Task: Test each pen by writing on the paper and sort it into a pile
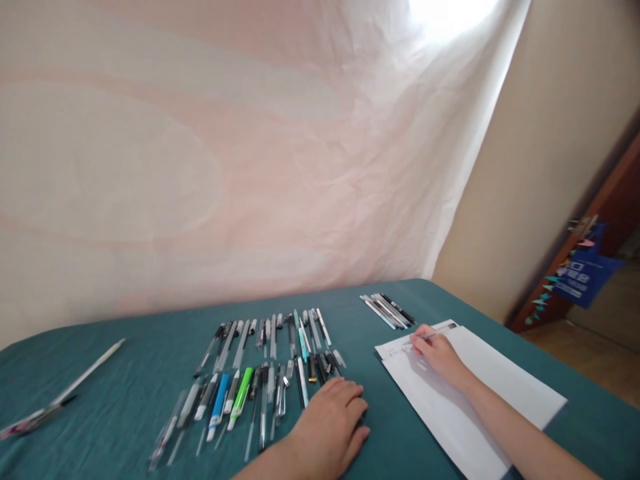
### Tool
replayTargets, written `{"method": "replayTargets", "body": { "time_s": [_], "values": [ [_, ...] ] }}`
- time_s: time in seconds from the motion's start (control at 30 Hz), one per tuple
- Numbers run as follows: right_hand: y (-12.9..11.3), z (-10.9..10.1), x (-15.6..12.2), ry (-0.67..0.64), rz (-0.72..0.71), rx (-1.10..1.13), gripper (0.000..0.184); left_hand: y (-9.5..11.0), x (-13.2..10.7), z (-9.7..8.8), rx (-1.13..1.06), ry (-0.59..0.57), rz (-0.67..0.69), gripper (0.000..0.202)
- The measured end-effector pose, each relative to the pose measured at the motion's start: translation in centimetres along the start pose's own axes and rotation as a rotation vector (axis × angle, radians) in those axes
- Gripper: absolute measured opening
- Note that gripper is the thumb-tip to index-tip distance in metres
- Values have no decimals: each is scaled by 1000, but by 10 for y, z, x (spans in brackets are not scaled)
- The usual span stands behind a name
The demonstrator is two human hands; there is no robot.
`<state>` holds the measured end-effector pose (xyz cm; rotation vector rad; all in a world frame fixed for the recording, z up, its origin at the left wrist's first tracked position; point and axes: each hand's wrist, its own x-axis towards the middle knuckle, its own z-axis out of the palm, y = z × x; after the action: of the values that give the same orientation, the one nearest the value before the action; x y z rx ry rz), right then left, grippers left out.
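Observation:
My right hand (436,355) is closed round a slim, pale pen (436,335), its tip down at the upper left of a white sheet of paper (505,380). Faint marks show on the paper by the fingertips. My left hand (327,423) rests on the table beside the lower row of pens, fingers curled together. A bit of something dark shows between its thumb and fingers, too hidden to name. Left of that hand lie a blue pen (219,407), a bright green pen (241,399) and several clear, grey and black pens in two rows.
At the back right, several more pens (387,311) lie side by side. A long whitish stick-like thing (90,370) and a blurred pen (35,421) are at the far left. Dark green cloth (125,380) covers the table; a pale curtain (225,167) hangs behind it.

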<state>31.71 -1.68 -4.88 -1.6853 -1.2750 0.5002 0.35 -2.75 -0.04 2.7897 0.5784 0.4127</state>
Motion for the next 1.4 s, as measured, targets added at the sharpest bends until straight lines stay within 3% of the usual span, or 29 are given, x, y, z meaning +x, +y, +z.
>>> {"method": "replayTargets", "body": {
  "time_s": [0.47,1.4],
  "values": [
    [-8,15,-4,-28,-58,-15,25,-1,1,2,-2,-8,-15,26],
    [-1,11,-2,-31,-87,-209,25,2,2,1,75,-29,11,27]
  ]
}}
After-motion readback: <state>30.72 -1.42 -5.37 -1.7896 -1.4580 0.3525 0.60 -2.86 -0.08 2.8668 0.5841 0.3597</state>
